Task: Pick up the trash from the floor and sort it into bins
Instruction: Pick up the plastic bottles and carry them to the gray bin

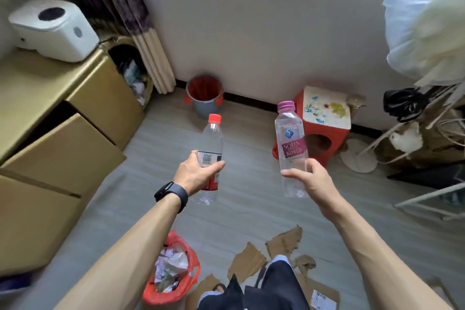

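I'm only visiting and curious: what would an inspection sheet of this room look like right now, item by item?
Surface: grey plank floor, partly littered.
Job's things: red-capped bottle and pink-capped bottle, both held up; cardboard scraps on the floor; red bag holding paper trash; grey bin with a red liner by the wall.
Clutter: red stool; cardboard boxes with a white appliance on top.
Grippers: left hand grips the red-capped bottle; right hand grips the pink-capped bottle.
Cables: nothing seen.
Surroundings: pale wall; striped curtain in the corner.

Red-capped clear bottle and purple-capped soda bottle, both upright, empty, in mid-air
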A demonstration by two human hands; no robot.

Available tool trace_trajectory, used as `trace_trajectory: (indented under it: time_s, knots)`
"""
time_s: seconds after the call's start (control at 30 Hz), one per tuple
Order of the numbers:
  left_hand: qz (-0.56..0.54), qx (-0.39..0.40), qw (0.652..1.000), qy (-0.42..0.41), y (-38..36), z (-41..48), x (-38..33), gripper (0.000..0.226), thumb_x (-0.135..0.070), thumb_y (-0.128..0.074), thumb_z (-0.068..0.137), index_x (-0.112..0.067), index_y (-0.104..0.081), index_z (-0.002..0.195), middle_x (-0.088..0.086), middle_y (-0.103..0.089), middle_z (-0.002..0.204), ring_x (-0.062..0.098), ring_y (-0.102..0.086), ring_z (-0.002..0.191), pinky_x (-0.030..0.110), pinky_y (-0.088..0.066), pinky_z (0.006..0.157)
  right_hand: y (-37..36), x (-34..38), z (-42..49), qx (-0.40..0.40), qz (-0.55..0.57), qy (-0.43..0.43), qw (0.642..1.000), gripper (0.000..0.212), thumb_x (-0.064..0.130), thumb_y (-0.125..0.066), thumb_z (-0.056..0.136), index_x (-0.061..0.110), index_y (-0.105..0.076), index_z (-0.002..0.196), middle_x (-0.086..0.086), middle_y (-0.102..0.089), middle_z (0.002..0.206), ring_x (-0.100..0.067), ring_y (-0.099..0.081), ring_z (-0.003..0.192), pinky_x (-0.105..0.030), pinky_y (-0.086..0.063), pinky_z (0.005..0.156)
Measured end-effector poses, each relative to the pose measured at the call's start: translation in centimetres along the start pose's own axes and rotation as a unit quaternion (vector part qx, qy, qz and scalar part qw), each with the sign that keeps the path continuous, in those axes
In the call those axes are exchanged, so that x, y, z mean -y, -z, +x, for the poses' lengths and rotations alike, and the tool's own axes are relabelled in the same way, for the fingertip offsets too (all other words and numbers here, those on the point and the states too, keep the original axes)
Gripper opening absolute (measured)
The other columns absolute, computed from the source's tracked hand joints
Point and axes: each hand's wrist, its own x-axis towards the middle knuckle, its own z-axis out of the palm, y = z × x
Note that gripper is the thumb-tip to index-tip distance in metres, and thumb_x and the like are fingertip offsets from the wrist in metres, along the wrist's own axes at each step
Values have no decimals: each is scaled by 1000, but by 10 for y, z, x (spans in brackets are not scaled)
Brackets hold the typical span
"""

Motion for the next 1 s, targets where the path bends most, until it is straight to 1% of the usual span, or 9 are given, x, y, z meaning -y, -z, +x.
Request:
trace_trajectory:
  time_s: [0.1,0.27,0.4,0.47,0.57,0.67,0.73,0.83,1.0]
  knots:
    - [-53,17,997,49,0,31,-5,66,-65,-77,67,-27,-52,114,-7,-67,104,16,-66,97,32,-53,89,-15,4,27,12,15,4,1000,60,54,-84,63,18,-61,104,3,-68,99,-13,-64,86,-33,-52,75]
    - [-154,44,981,107,-1,118,-16,86,-56,-84,52,-17,-50,121,5,-69,105,20,-71,89,40,-60,83,-40,13,118,53,30,-26,998,67,61,-83,62,24,-61,112,2,-71,108,-16,-71,96,-49,-57,90]
    - [-186,30,973,132,10,193,-49,79,-43,-86,58,-8,-54,121,10,-69,102,20,-71,80,39,-61,74,-54,46,218,92,14,-38,995,61,58,-81,68,27,-57,115,4,-67,112,-15,-69,99,-48,-58,89]
    - [-206,27,967,148,19,218,-71,58,-28,-84,70,-9,-53,115,10,-67,99,21,-68,76,36,-59,70,-60,66,254,108,3,-51,993,54,55,-77,74,26,-59,115,4,-66,111,-14,-68,95,-40,-61,79]
    - [-247,11,954,171,31,265,-100,76,-31,-84,61,-9,-48,124,15,-66,108,26,-70,83,40,-60,74,-70,99,312,152,-9,-55,987,59,60,-74,71,21,-63,113,0,-66,107,-12,-66,81,-29,-53,58]
    - [-268,8,942,201,38,302,-109,68,-28,-82,74,-15,-43,127,14,-65,113,28,-71,89,38,-59,71,-86,129,353,172,-1,-80,982,61,57,-73,71,15,-63,114,1,-61,94,-10,-59,68,-24,-47,51]
    - [-289,12,932,220,39,323,-118,70,-33,-83,70,-16,-44,126,14,-65,113,29,-70,87,39,-59,68,-99,142,377,179,8,-95,979,62,55,-72,72,10,-63,113,2,-58,88,-10,-55,61,-22,-43,48]
    - [-294,17,928,228,46,371,-126,86,-43,-84,51,-14,-49,124,16,-65,113,31,-70,89,44,-60,78,-125,168,417,186,17,-114,976,62,55,-72,73,11,-60,116,-2,-62,96,-11,-60,67,-26,-48,53]
    - [-310,46,918,241,61,471,-134,85,-38,-85,50,-12,-47,122,20,-63,112,38,-70,88,58,-58,80,-181,205,489,166,13,-159,973,46,46,-71,85,16,-54,114,-4,-61,108,-17,-58,80,-33,-50,67]
